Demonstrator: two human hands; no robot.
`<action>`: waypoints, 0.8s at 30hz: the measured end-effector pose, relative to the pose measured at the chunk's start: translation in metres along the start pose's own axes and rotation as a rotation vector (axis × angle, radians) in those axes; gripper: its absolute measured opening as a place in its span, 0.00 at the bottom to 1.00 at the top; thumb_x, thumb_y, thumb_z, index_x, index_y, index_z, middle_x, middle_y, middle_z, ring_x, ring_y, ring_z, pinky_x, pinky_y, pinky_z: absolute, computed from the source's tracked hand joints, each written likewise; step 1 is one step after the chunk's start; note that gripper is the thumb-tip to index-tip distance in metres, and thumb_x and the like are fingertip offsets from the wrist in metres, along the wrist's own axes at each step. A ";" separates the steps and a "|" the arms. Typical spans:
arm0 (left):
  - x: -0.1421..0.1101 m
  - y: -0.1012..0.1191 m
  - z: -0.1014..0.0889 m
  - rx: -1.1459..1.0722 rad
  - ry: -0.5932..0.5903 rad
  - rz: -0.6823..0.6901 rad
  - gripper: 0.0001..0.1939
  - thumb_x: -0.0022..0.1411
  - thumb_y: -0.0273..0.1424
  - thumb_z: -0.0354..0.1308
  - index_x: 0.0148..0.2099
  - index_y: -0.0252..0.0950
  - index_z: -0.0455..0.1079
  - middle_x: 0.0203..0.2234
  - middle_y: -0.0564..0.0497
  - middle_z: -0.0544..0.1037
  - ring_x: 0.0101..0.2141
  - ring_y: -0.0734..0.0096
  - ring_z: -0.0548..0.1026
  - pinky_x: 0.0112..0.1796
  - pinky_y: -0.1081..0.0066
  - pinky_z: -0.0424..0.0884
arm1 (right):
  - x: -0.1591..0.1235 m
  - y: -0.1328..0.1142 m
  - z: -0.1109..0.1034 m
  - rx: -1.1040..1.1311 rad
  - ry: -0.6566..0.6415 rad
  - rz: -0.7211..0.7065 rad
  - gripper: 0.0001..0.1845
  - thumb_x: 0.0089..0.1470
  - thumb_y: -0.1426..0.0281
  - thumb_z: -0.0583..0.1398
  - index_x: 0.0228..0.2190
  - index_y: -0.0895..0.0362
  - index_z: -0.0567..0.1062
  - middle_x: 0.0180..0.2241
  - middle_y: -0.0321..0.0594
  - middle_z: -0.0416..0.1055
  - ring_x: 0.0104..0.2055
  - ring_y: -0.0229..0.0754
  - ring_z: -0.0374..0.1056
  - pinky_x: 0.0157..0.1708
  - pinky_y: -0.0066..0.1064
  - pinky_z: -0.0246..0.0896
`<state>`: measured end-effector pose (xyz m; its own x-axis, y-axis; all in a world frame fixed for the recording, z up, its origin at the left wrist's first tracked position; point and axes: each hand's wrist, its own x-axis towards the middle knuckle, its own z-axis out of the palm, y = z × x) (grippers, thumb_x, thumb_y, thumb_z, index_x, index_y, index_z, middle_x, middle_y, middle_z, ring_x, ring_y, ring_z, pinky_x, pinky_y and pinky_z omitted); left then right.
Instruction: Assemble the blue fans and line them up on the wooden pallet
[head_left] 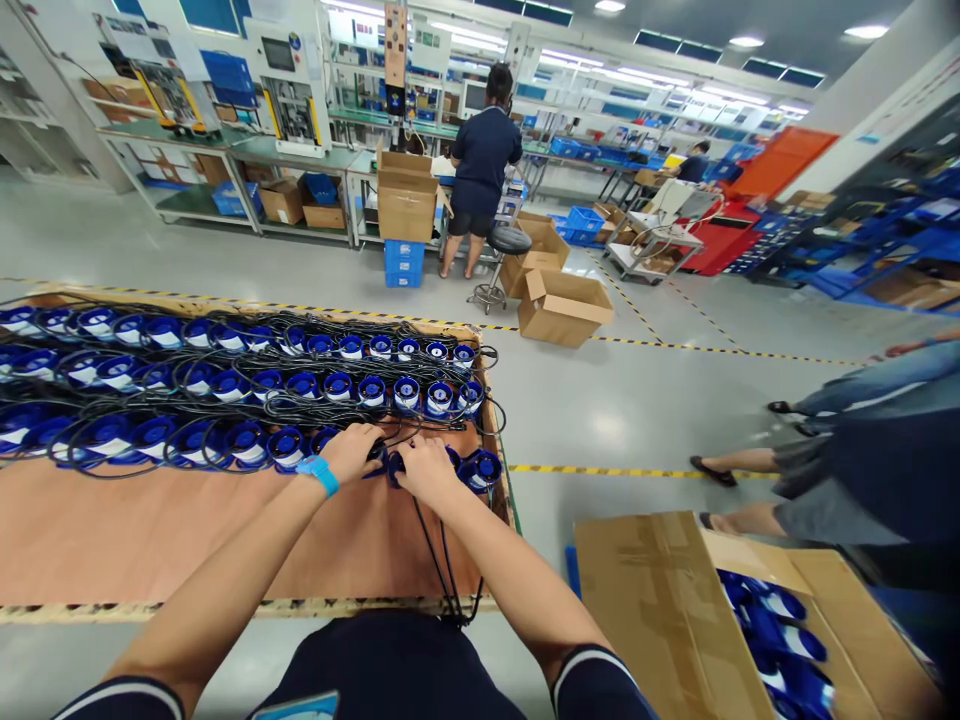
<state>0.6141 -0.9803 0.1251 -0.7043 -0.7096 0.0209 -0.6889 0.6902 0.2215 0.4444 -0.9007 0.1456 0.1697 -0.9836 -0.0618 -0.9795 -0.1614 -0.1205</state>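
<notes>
My left hand (351,456), with a light-blue wristband (319,475), is closed at the right end of the front row; something dark is at its fingertips, mostly hidden. Beside it, my right hand (427,470) curls over a blue round housing (394,468). Another blue housing (480,470) lies just right of that hand, near the wooden edge. Black cables (433,545) hang from under my right hand toward my body. Further left and behind stand rows of blue housings (247,442) with white labels and coiled black cables between them.
Brown sheeting (150,530) covers the low wooden-edged platform. At right, an open cardboard box (660,610) holds more blue housings (780,640). People stand close on the right. Ahead are a person (484,150) at a bench, a stool (508,240) and open cartons (566,305).
</notes>
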 end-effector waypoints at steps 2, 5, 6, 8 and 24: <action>-0.003 -0.004 -0.007 -0.028 -0.077 0.071 0.21 0.54 0.26 0.65 0.51 0.38 0.70 0.49 0.46 0.78 0.51 0.58 0.74 0.51 0.63 0.70 | 0.003 -0.006 0.001 -0.048 0.001 0.070 0.17 0.54 0.66 0.64 0.45 0.61 0.77 0.46 0.56 0.74 0.47 0.55 0.71 0.52 0.47 0.60; -0.001 -0.008 -0.013 -0.033 -0.151 0.123 0.22 0.51 0.21 0.65 0.50 0.37 0.71 0.48 0.46 0.79 0.51 0.57 0.75 0.51 0.63 0.71 | 0.008 -0.010 0.004 -0.074 -0.014 0.100 0.15 0.55 0.67 0.64 0.44 0.61 0.78 0.45 0.58 0.74 0.48 0.57 0.70 0.51 0.48 0.59; 0.000 -0.008 -0.013 -0.026 -0.156 0.124 0.23 0.51 0.20 0.65 0.50 0.37 0.71 0.48 0.46 0.78 0.51 0.56 0.75 0.51 0.63 0.72 | 0.010 -0.011 0.007 -0.077 -0.012 0.100 0.15 0.56 0.67 0.64 0.44 0.61 0.78 0.45 0.57 0.75 0.49 0.57 0.70 0.51 0.48 0.59; 0.004 -0.008 -0.013 -0.016 -0.148 0.112 0.23 0.51 0.20 0.64 0.51 0.36 0.71 0.49 0.44 0.78 0.52 0.55 0.75 0.52 0.62 0.71 | 0.014 -0.014 0.012 -0.074 0.001 0.101 0.16 0.57 0.63 0.64 0.44 0.60 0.77 0.45 0.55 0.75 0.50 0.56 0.70 0.50 0.46 0.60; -0.006 0.079 0.015 0.000 0.170 0.308 0.33 0.58 0.28 0.60 0.66 0.42 0.63 0.65 0.43 0.66 0.65 0.47 0.59 0.63 0.46 0.53 | -0.102 0.140 -0.024 -0.021 0.006 0.142 0.47 0.46 0.72 0.69 0.65 0.52 0.60 0.64 0.52 0.61 0.63 0.54 0.59 0.61 0.48 0.48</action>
<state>0.5615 -0.9193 0.1277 -0.8405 -0.4815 0.2486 -0.4486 0.8756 0.1792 0.2879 -0.8251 0.1584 0.0285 -0.9971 -0.0706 -0.9956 -0.0220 -0.0907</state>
